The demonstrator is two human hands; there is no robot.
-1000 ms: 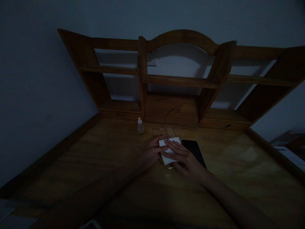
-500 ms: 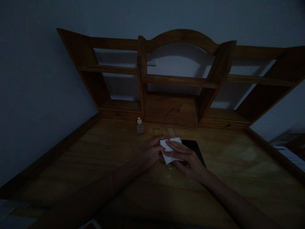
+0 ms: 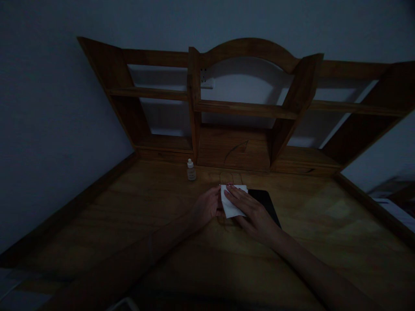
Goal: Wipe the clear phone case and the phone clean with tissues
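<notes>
Fingers flat on top, my right hand (image 3: 254, 214) presses a folded white tissue (image 3: 231, 209). Beneath the tissue is a thin transparent piece that looks like a clear phone case (image 3: 231, 177); its outline shows faintly past the tissue's far edge. My left hand (image 3: 207, 207) grips the case by its left side, fingertips partly hidden behind the tissue. A flat black object (image 3: 266, 202), perhaps a phone or tablet, lies on the desk just right of the tissue, partly covered by my right hand.
A small dropper bottle (image 3: 191, 172) with a white cap stands upright behind my left hand. The wooden desk (image 3: 145, 194) backs onto a wooden shelf unit (image 3: 240, 108) against the wall. Behind it shows a wall socket (image 3: 206, 82). The room is dim.
The tissue and my right hand have shifted slightly, with the right fingers closer together. My left fingers have drawn in beside the tissue's left edge. The bottle and black object stay put.
</notes>
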